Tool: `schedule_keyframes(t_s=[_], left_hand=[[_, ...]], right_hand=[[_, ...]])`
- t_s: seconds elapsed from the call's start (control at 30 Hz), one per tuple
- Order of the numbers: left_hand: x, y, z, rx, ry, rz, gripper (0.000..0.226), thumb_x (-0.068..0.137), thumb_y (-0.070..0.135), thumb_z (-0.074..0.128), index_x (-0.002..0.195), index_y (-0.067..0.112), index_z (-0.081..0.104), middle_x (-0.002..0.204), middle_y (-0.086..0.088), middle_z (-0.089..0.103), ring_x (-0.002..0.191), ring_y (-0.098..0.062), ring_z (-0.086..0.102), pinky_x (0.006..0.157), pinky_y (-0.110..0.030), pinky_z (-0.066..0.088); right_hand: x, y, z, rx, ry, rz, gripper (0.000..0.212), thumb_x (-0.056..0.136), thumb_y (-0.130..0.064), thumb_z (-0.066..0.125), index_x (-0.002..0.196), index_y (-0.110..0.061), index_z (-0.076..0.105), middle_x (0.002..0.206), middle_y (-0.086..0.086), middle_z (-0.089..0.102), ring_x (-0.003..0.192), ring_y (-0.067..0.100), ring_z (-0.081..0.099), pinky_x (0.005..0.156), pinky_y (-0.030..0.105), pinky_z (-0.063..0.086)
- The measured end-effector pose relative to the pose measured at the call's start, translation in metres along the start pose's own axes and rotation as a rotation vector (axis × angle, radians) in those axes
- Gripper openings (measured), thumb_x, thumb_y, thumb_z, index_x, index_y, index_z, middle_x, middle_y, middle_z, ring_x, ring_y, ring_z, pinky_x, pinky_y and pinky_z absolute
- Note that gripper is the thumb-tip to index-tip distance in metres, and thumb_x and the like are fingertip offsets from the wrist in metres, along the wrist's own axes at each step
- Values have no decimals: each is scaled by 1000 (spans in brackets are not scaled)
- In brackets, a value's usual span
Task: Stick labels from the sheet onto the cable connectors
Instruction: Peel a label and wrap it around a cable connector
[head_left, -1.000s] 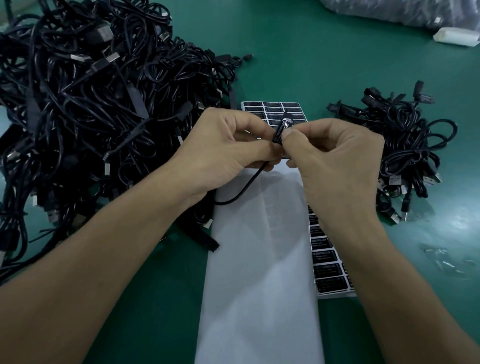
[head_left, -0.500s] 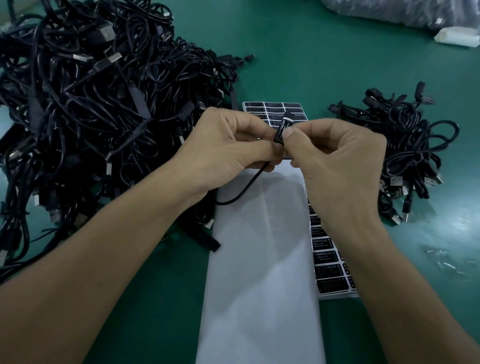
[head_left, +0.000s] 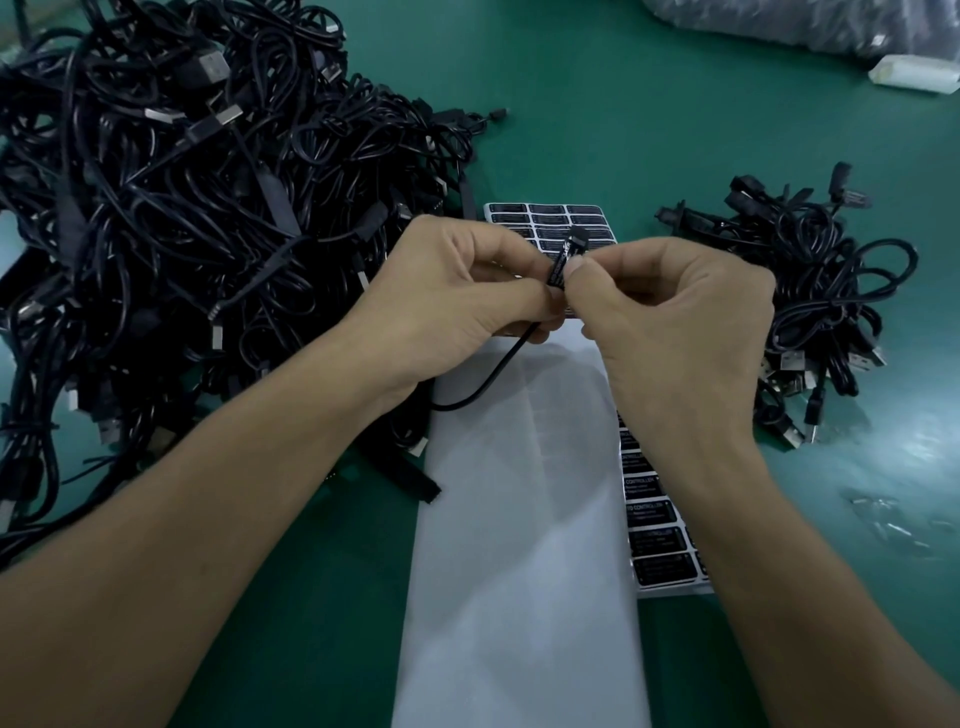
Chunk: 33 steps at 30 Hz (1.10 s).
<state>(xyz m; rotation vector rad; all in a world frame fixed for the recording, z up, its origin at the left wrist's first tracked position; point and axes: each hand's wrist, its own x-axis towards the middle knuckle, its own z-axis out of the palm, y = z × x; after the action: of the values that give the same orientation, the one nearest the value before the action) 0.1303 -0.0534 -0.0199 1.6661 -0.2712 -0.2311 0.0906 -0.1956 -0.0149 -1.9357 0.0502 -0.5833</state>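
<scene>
Both hands meet above the label sheet (head_left: 550, 221), which carries rows of black labels. My left hand (head_left: 457, 301) pinches a black cable connector (head_left: 566, 254) that stands tilted between the fingertips. A black label with white print lies along the connector's side. My right hand (head_left: 675, 332) presses its thumb against that label and the connector. The connector's cable (head_left: 488, 379) loops down under my left hand onto white backing paper (head_left: 524, 545). More labels (head_left: 654, 540) show at the sheet's right edge near my right forearm.
A big tangled heap of black cables (head_left: 182, 223) fills the left of the green table (head_left: 597, 104). A smaller pile of cables (head_left: 821, 306) lies at the right. A white box (head_left: 914, 78) and a plastic bag (head_left: 810, 21) sit at the far right corner.
The hands and the connector have stayed nearly in place; my right thumb has shifted slightly along the connector's side.
</scene>
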Motion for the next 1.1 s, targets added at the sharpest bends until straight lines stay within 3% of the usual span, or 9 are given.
schedule_keyframes(t_s=[0.4, 0.53, 0.67, 0.8, 0.93, 1.1], left_hand=[[0, -1, -1, -1, -18, 26, 11, 83, -5, 74, 83, 5, 76, 72, -9, 76, 65, -16, 71, 69, -21, 59], [1, -3, -1, -5, -11, 34, 8, 83, -5, 74, 84, 3, 75, 75, -14, 76, 67, -19, 71, 76, -30, 61], [2, -4, -1, -4, -19, 49, 8, 83, -4, 74, 84, 3, 75, 75, -13, 75, 66, -17, 70, 75, -27, 60], [3, -5, -1, -3, -30, 71, 10, 82, -6, 74, 86, 2, 76, 78, -16, 75, 67, -18, 68, 74, -26, 60], [2, -4, -1, 20, -22, 82, 8, 81, -6, 74, 85, 1, 75, 80, -21, 73, 68, -19, 67, 75, -31, 60], [0, -4, 4, 65, 16, 165, 12, 87, 3, 74, 76, 2, 69, 63, -8, 68, 57, -16, 59, 58, -26, 50]], right_hand=[[0, 2, 1, 1, 49, 35, 12, 80, -22, 80, 71, -24, 71, 65, -17, 71, 60, 1, 68, 57, 10, 48], [1, 5, 0, 11, 44, 72, 12, 79, -27, 81, 74, -22, 72, 66, -12, 72, 61, 5, 69, 60, 20, 53], [3, 9, 0, 40, 57, 104, 17, 77, -29, 83, 83, -21, 69, 69, -8, 73, 65, 8, 71, 64, 28, 57], [4, 12, -1, 127, -25, 98, 20, 81, -23, 81, 96, -25, 69, 74, -7, 75, 70, 8, 73, 64, 19, 53], [6, 14, -1, 128, -48, 23, 10, 85, -23, 78, 80, -28, 72, 67, -11, 70, 60, 4, 62, 62, 21, 50], [6, 16, -2, 132, -40, 51, 25, 96, -31, 65, 72, -24, 70, 60, -8, 60, 56, 8, 47, 56, 28, 41]])
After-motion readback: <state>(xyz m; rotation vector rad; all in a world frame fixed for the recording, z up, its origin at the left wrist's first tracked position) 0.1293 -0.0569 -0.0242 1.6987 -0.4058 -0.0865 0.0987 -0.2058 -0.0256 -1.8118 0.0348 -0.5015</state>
